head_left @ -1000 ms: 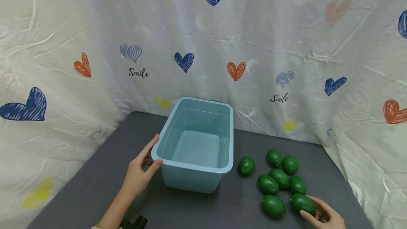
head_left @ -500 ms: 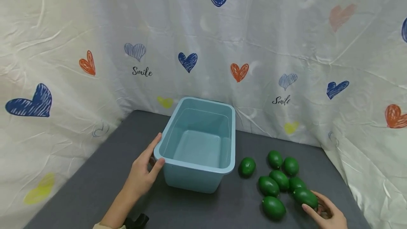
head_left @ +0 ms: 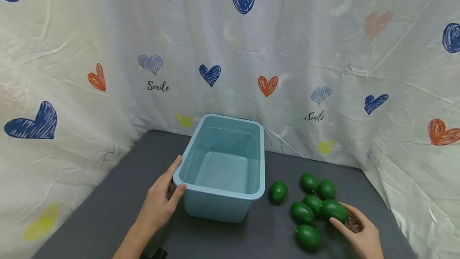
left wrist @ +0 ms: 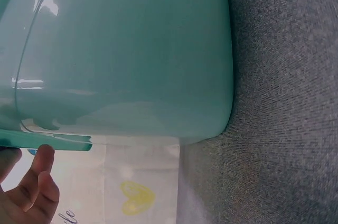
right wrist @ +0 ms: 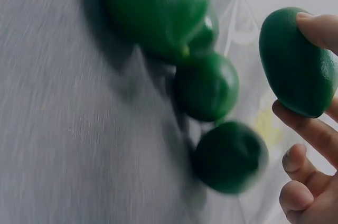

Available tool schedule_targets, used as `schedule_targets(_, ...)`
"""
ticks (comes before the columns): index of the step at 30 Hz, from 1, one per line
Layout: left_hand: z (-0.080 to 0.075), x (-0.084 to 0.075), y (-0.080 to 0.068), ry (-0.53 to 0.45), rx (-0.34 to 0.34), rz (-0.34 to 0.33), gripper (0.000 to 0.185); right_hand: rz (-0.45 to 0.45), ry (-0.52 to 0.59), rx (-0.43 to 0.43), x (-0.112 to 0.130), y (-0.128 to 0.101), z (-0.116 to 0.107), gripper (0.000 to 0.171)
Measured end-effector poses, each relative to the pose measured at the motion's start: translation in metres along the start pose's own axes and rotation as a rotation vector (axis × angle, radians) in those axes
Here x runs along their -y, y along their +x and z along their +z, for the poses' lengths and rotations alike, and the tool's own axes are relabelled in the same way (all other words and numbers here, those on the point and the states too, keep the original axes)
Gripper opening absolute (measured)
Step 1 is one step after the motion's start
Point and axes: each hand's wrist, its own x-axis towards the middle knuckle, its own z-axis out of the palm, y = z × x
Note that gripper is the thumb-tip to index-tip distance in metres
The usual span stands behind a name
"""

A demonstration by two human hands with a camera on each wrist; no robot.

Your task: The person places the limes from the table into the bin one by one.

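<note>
A light blue plastic bin (head_left: 222, 201) stands empty on the grey table (head_left: 118, 195). My left hand (head_left: 161, 199) rests against its near left corner, thumb on the rim; the left wrist view shows the bin wall (left wrist: 127, 55) and my fingertips (left wrist: 37, 182) below its rim. Several green lime-shaped fruits lie to the bin's right. My right hand (head_left: 353, 227) pinches one green fruit (head_left: 334, 210) lifted a little above the pile; in the right wrist view the held fruit (right wrist: 296, 63) sits between thumb and fingers.
One green fruit (head_left: 278, 192) lies apart, nearest the bin. Another (head_left: 308, 237) lies at the front of the pile. A white curtain with heart prints (head_left: 230, 51) closes the table at the back and both sides.
My right hand has closed on a fruit at the pile's near right and raised it up and to the left. The left hand has stayed on the bin's corner.
</note>
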Motion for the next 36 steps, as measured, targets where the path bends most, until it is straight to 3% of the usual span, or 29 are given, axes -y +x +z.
schedule_targets(15, 0.001, 0.000, -0.002, -0.041, 0.002, -0.018, 0.071, -0.270, 0.095, -0.060, 0.048, 0.010, 0.044, 0.055)
schedule_targets(23, 0.002, -0.002, -0.006, -0.057, 0.021, -0.031, 0.070, -0.270, 0.124, -0.031, 0.066, 0.000, 0.055, 0.055)
schedule_targets(36, 0.006, -0.004, -0.001, -0.119, -0.004, -0.054, 0.071, -0.443, 0.275, -0.034, 0.094, 0.014, 0.075, 0.047)
